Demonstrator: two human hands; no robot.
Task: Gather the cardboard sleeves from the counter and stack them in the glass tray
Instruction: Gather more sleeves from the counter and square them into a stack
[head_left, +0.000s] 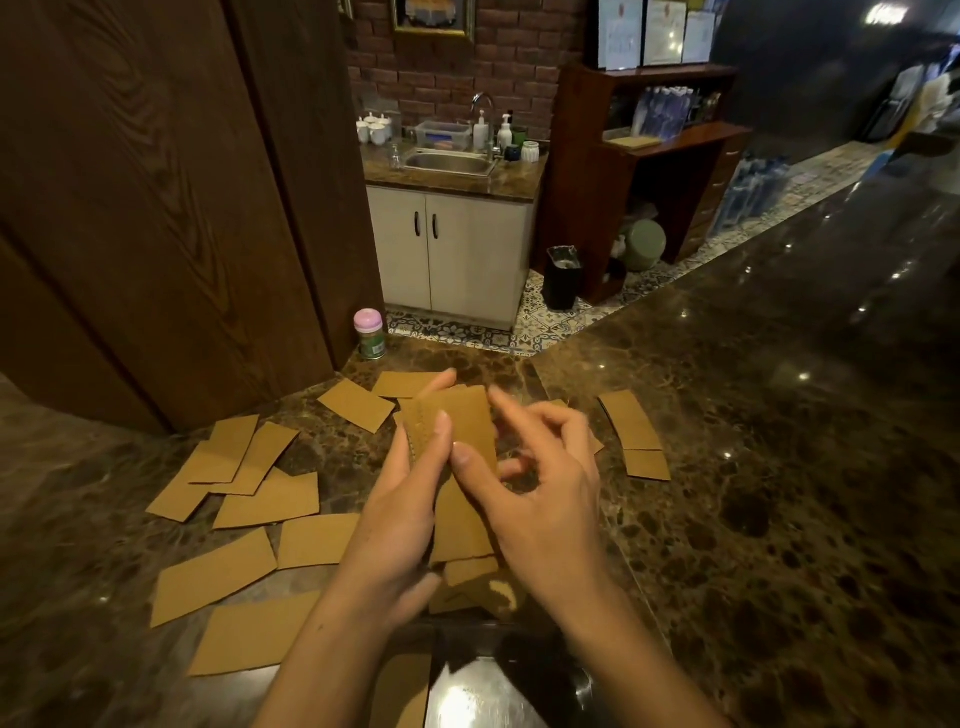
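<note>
Several flat brown cardboard sleeves (213, 574) lie scattered over the dark marble counter (779, 519), most at the left, two at the right (631, 426). Above the counter's middle, my left hand (400, 509) grips a small stack of sleeves (457, 421) held upright. My right hand (540, 499) touches the stack's right edge with its thumb on the front face and its fingers spread. More sleeves lie under my hands. The glass tray (483, 691) sits at the bottom edge, close to me, with a sleeve (400, 691) lying in its left part.
A small jar with a pink lid (370, 335) stands at the counter's far edge beside a dark wooden panel (156, 208). Beyond the counter are a sink cabinet (452, 249), a black bin (563, 278) and wooden shelves (649, 156).
</note>
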